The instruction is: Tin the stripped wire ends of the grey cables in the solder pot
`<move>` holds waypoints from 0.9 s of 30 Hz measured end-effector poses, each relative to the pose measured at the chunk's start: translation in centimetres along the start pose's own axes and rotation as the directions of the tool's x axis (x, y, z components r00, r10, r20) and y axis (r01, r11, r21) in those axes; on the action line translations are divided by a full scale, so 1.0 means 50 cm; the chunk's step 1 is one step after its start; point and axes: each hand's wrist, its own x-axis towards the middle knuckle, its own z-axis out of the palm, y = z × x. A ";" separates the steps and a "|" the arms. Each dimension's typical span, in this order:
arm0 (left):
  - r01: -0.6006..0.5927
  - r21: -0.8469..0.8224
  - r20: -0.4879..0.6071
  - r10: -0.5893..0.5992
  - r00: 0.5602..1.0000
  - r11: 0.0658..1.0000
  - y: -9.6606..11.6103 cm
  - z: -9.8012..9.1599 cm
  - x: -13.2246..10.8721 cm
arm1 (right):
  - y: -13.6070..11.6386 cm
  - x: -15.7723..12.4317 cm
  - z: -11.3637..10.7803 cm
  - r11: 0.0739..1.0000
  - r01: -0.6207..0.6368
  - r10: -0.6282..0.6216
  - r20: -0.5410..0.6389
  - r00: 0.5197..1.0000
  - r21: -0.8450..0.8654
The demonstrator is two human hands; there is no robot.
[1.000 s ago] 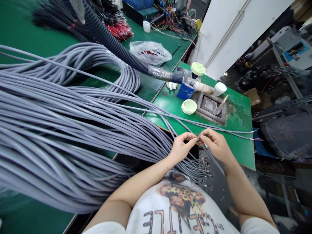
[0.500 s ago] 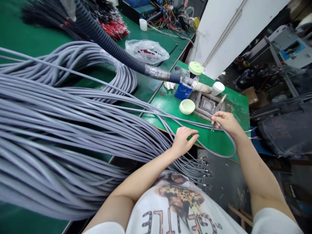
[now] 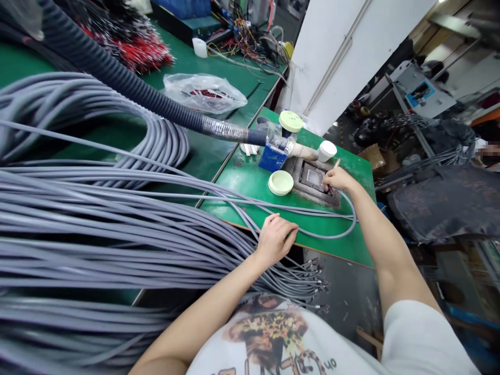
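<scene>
Pinched in my right hand [image 3: 339,178] is the end of a grey cable [image 3: 353,219], held down at the near right edge of a square metal pot [image 3: 312,177] in a stained frame. The cable's thin stripped wires point at the pot; their tips are partly hidden by my fingers. From there the cable loops down and back left to my left hand [image 3: 276,238]. My left fingers are curled together around that cable, above the large bundle of grey cables [image 3: 156,229]. Below this hand lie the bundle's stripped ends [image 3: 312,276].
A pale green dish [image 3: 280,183], a lidded container [image 3: 291,121], a white cup [image 3: 327,150] and a blue box [image 3: 272,157] surround the pot. A ribbed hose [image 3: 156,99] crosses overhead to it. A plastic bag [image 3: 205,94] and a cable coil [image 3: 167,140] lie on the left table.
My right hand has carried the cable end forward and left to the pot. My left hand's thumb and fingers have drawn closer together. The whole view has shifted.
</scene>
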 end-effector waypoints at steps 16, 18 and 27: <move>-0.021 -0.018 -0.017 0.020 1.000 1.000 0.000 -0.002 0.003 | 0.005 0.080 -0.001 0.992 -0.107 0.112 0.089 0.990 -0.066; -0.021 -0.018 -0.016 0.020 1.000 1.000 0.000 -0.002 0.003 | 0.003 0.082 0.001 0.990 -0.117 0.123 0.090 0.988 -0.074; -0.019 -0.008 0.010 0.019 1.000 1.000 0.000 -0.005 0.003 | -0.038 0.052 -0.010 0.994 -0.106 0.109 0.085 0.990 -0.039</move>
